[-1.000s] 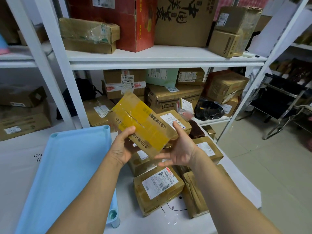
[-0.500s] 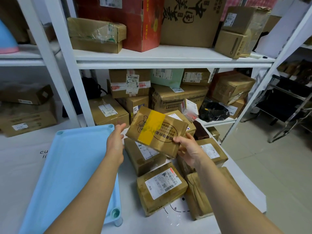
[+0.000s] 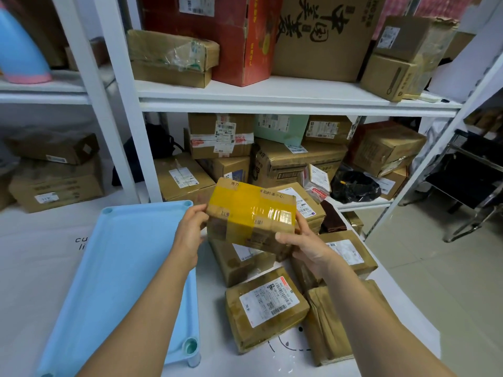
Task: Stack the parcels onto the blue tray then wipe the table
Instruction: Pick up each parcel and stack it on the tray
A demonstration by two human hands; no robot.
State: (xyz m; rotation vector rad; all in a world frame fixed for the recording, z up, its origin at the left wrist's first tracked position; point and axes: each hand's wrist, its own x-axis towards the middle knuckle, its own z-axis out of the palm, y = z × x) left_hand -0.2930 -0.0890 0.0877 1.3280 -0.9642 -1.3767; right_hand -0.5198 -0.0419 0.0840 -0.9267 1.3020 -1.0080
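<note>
Open room above the blue tray — piled parcels block the right, a shelf post the rear.

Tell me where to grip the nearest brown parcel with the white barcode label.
Probably grip the flat brown cardboard parcel by its left end, coming from the left: that end is free, while a crumpled brown paper parcel crowds its right side.

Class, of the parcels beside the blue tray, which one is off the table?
The yellow-taped parcel, held up between the left hand and right hand; the other parcels lie piled below.
</note>
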